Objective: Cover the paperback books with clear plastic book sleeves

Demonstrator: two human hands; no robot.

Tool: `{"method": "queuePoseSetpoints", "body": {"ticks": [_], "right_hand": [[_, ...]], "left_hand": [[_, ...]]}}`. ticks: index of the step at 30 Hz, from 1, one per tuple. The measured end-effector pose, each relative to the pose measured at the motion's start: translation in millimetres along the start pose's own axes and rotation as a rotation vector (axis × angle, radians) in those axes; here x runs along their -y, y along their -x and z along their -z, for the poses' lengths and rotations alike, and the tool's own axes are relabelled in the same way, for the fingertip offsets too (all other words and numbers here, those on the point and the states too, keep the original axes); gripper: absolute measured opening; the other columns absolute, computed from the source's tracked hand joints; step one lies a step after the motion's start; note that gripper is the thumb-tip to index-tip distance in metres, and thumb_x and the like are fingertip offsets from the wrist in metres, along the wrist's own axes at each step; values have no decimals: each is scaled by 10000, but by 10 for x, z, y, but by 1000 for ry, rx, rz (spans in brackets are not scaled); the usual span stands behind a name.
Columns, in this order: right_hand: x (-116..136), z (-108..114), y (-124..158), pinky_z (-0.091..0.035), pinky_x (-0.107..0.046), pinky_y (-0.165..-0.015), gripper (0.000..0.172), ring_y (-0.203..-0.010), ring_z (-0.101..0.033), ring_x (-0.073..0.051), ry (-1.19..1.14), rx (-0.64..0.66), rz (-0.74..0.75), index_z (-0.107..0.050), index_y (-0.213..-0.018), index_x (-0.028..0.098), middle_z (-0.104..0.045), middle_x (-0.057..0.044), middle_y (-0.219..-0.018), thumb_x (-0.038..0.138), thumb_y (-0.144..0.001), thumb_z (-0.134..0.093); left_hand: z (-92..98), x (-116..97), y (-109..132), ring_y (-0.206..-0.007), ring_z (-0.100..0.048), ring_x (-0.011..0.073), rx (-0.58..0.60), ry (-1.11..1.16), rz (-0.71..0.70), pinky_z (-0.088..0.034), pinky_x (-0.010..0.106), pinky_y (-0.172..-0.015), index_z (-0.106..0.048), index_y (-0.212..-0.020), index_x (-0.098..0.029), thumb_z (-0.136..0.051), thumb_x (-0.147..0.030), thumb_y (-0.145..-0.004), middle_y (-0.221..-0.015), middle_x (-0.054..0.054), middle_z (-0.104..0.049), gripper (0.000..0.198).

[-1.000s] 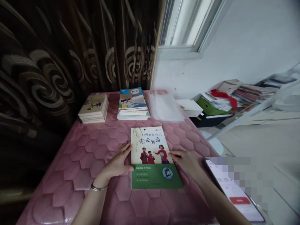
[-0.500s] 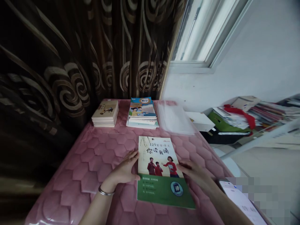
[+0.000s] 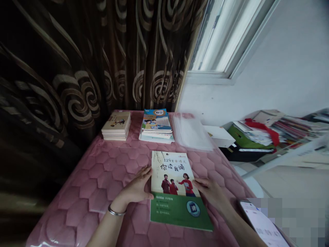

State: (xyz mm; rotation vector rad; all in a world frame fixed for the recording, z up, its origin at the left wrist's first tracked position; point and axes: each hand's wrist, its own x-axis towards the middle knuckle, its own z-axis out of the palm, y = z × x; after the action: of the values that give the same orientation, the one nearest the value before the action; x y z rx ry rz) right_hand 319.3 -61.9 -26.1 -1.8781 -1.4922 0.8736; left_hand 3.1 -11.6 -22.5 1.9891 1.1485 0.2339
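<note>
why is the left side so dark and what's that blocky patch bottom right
Head view: daylight enters by the window at upper right, so the curtain on the left lies in deep shadow; the book between the left hand and right hand is evenly lit, sharp, without glare; the blocky patch at lower right is pixelated masking beside the phone; the window frame leans, a wide-lens distortion.

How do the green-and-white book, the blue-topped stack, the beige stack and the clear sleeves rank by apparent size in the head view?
1. green-and-white book, though it lies nearest the camera.
2. clear sleeves and blue-topped stack: too alike to rank.
3. beige stack, smallest.
</note>
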Motion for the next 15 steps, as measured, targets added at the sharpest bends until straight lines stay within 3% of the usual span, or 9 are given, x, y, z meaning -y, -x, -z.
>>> {"method": "queuePoseSetpoints", "body": {"ticks": [5, 9, 15], "right_hand": [[34, -27, 46, -500, -310, -709, 357, -842, -676, -255, 98, -22, 21, -758, -891, 218, -744, -55, -939, 431, -818, -480], [25, -50, 33, -497, -297, -697, 317, -852, -674, -250, 44, -40, 10, -747, -888, 213, -741, -61, -951, 425, -794, -531], [-12, -14, -65, -459, -254, -496, 357, -594, -637, -183, -178, 118, -154, -706, -869, 150, -715, -47, -719, 463, -751, -584]], "left_hand": [[7, -15, 3, -1460, -62, 268, -7, 2, 6, -105, 465, -1181, -297, -1475, -235, -758, -363, -612, -1584, 78, -129, 987], [23, -53, 8, -1459, -73, 263, -2, -12, 15, -101, 448, -1184, -302, -1473, -216, -767, -343, -603, -1581, 94, -141, 994], [21, -67, 3, -1459, -82, 254, -10, -4, 25, -119, 424, -1186, -296, -1476, -209, -755, -317, -613, -1584, 89, -139, 984]]}}
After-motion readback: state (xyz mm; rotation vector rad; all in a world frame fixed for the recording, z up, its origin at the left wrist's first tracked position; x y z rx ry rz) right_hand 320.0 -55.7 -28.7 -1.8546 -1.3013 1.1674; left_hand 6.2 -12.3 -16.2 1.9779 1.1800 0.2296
